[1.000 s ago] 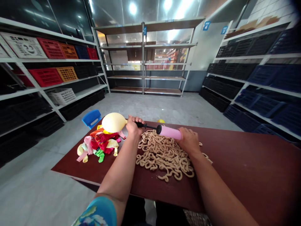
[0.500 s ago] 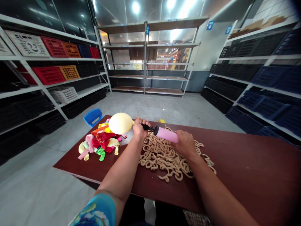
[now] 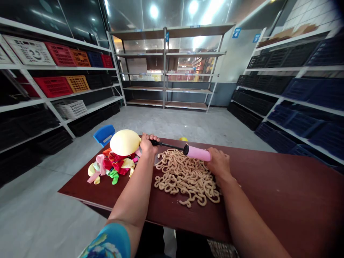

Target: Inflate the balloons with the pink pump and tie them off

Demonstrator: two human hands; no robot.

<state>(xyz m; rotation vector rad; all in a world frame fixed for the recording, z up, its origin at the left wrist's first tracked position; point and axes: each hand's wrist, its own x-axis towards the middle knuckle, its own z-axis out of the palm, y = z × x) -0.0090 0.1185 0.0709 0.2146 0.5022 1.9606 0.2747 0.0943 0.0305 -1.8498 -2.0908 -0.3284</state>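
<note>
A hand balloon pump with a pink barrel (image 3: 199,153) and a black rod stretches between my hands above the table. My left hand (image 3: 149,144) is closed around its black end and the neck of a partly inflated pale yellow balloon (image 3: 125,142). At the other end, my right hand (image 3: 219,163) grips the pink barrel. A good length of rod shows between barrel and left hand. Under the pump lies a heap of beige, curly, rope-like pieces (image 3: 185,175). Flat balloons (image 3: 114,163) in several colours are piled below the inflated one.
The dark red table (image 3: 268,186) reaches far to the right. A blue chair (image 3: 104,134) stands beyond its left corner, and a yellow round thing (image 3: 183,139) shows past the far edge. Shelves with crates (image 3: 53,87) line both sides; a metal rack (image 3: 164,71) stands at the back.
My hands have moved apart, drawing out more of the pump's rod. The left hand and balloon shifted left; the right hand moved slightly right with the barrel. The camera view shifted a little.
</note>
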